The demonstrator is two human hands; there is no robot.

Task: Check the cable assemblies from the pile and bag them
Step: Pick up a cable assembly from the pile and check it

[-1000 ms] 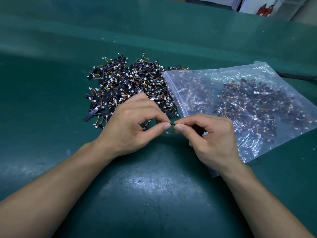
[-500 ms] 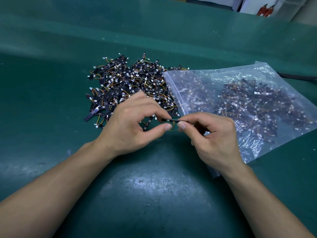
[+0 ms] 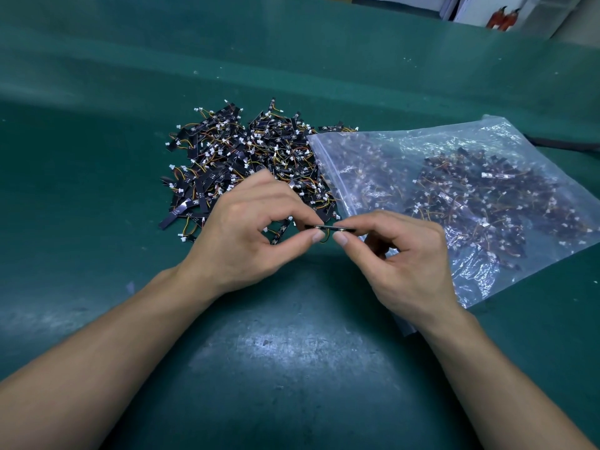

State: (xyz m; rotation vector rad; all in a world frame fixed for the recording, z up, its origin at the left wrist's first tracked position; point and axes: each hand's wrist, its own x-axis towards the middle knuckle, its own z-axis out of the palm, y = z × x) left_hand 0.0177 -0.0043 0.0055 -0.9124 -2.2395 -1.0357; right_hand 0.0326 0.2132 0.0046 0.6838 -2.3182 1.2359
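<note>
A pile of small cable assemblies (image 3: 246, 151), black strips with yellow and orange wires and white plugs, lies on the green mat. To its right lies a clear zip bag (image 3: 480, 203) with many assemblies inside, its mouth toward the pile. Between thumb and forefinger of both hands I hold one cable assembly (image 3: 328, 227) level, just in front of the pile. My left hand (image 3: 246, 235) pinches its left end and my right hand (image 3: 399, 254) pinches its right end. A wire loop hangs below the strip.
The green mat (image 3: 292, 368) covers the bench and rises in a fold at the back. A dark cable (image 3: 565, 145) runs behind the bag. Red and white objects (image 3: 501, 16) stand beyond the far edge.
The assembly between my fingertips has turned from a bunched shape to a flat, level strip. Both hands stay almost in place.
</note>
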